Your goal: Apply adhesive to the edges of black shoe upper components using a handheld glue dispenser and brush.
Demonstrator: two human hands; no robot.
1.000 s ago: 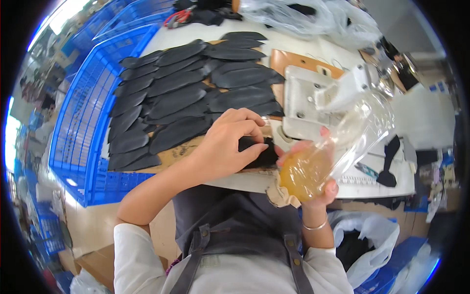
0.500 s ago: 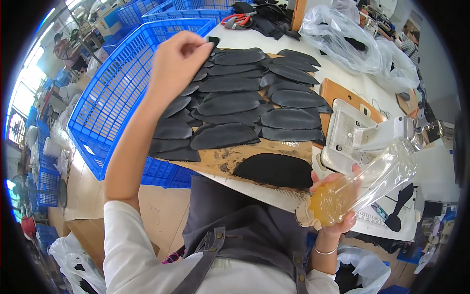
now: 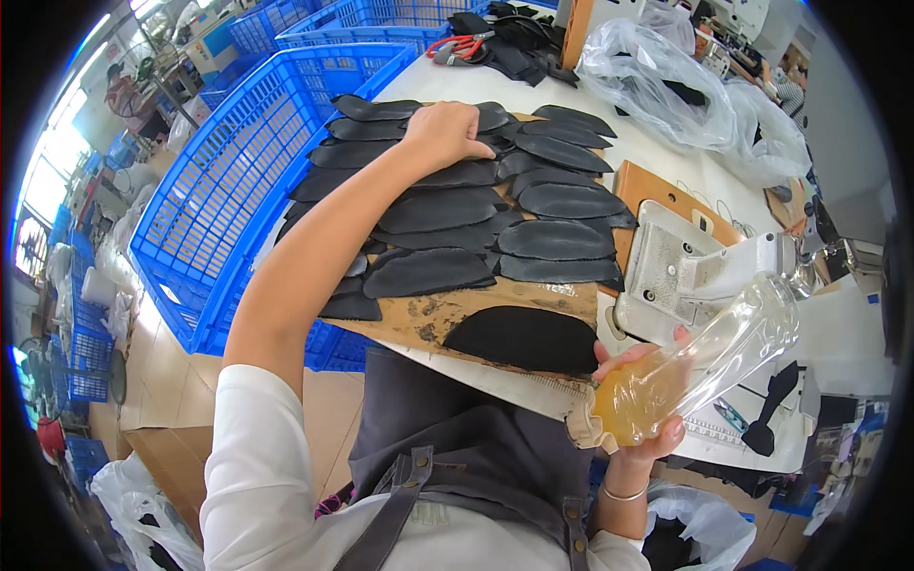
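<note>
My left hand (image 3: 444,134) is over the far middle of the overlapping rows of black half-oval pads (image 3: 440,211). Its fingers are curled down, the thumb points right, and whatever is under the fingertips is hidden. The pads lie on a brown, stained board (image 3: 405,319). A single matte black pad (image 3: 522,340) sits apart at the board's near edge. My right hand (image 3: 657,433) is wrapped round a clear plastic bottle (image 3: 728,347), tilted with its beige-wrapped end (image 3: 583,425) down to the left. Yellowish liquid (image 3: 633,404) is pooled at that lower end.
A blue plastic crate (image 3: 205,214) stands left of the board. Red-handled pliers (image 3: 457,48) and black scraps (image 3: 522,43) are at the back. Clear plastic bags (image 3: 657,81) lie far right. A white metal machine base (image 3: 657,266) and a ruler (image 3: 714,430) are on the right.
My left hand has moved right and nearer, from the far left corner of the pads to the middle column. The dark piece it pinched is no longer visible. My right hand still holds the bottle.
</note>
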